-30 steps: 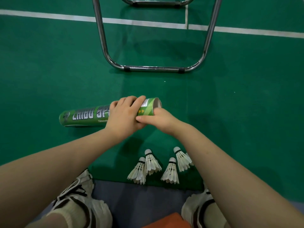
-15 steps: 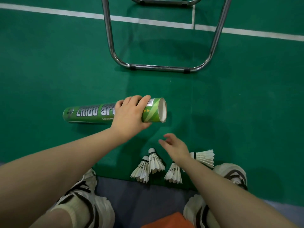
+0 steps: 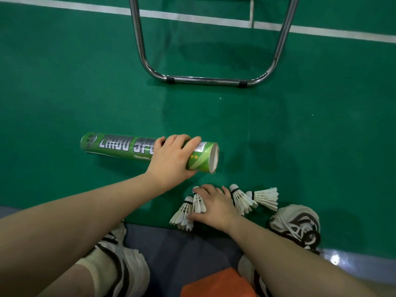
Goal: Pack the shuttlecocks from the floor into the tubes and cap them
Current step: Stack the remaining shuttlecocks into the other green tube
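Nearest the camera, an orange patch [image 3: 216,282] sits at the bottom edge, between two white shoes with dark trim, the left shoe [image 3: 126,262] on a grey strip of floor [image 3: 182,243] and the right shoe [image 3: 296,225] on the green court floor [image 3: 64,82].

Just beyond the grey strip, four white feather shuttlecocks lie on the green floor. The right hand [image 3: 214,205] rests palm down over the left pair, its fingers spread across one shuttlecock [image 3: 198,203] with the thumb against its feathers; the grip is loose and not yet closed on it. A second shuttlecock [image 3: 182,215] lies touching the first on its left. To the right of the hand a third shuttlecock [image 3: 241,200] points its cork away, and a fourth shuttlecock [image 3: 264,197] lies on its side, cork to the left, touching the third.

Farther out, the left hand [image 3: 172,159] is wrapped over a green tube [image 3: 120,145] that lies lengthwise, holding it firmly near its right end. That end [image 3: 214,157] is open and uncapped, facing right. The tube's far left end is closed.

Beyond it stands a chrome tubular frame [image 3: 205,80], and white court lines [image 3: 192,17] cross the far floor.
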Available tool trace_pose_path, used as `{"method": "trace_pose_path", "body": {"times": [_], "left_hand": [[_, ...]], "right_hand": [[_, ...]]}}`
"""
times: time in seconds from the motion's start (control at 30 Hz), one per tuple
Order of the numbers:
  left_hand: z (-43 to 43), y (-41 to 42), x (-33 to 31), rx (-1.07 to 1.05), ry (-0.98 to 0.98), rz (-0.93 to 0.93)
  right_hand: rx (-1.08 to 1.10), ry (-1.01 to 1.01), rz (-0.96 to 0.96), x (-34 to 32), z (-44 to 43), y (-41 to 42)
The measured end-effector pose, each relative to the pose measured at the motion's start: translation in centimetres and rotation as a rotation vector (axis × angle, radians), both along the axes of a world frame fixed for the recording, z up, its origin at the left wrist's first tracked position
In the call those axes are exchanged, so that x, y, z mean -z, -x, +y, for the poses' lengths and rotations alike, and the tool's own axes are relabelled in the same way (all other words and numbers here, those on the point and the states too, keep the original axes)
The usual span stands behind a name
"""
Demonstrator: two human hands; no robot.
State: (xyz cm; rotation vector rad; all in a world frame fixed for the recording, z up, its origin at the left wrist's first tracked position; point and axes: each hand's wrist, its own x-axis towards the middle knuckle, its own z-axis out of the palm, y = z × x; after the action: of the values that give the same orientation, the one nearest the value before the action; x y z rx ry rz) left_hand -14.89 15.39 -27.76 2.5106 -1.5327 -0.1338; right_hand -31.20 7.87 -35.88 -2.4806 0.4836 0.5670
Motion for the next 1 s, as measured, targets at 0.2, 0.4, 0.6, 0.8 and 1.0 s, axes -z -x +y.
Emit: {"method": "trace_pose_path", "body": {"times": [0.2, 0.4, 0.6, 0.8, 1.0], "left_hand": [[0.3, 0.1, -0.2, 0.002, 0.005, 0.011], [0.5, 0.1, -0.4, 0.000, 0.012, 0.011], [0.6, 0.1, -0.5, -0.004, 0.018, 0.015], [0.8, -0.1, -0.8, -0.012, 0.019, 0.020], [0.3, -0.8, -1.6, -0.056, 0.031, 0.030]], "right_hand": [[-0.026, 0.018, -0.032, 0.0, 0.3, 0.2], [0.040, 0.044, -0.016, -0.2, 0.6, 0.5], [0.078, 0.062, 0.003, 0.1, 0.7, 0.7], [0.431, -0.235, -0.036, -0.9, 0.5, 0.0], [1.165, -0.600, -0.273, -4.2, -4.1, -1.8]]}}
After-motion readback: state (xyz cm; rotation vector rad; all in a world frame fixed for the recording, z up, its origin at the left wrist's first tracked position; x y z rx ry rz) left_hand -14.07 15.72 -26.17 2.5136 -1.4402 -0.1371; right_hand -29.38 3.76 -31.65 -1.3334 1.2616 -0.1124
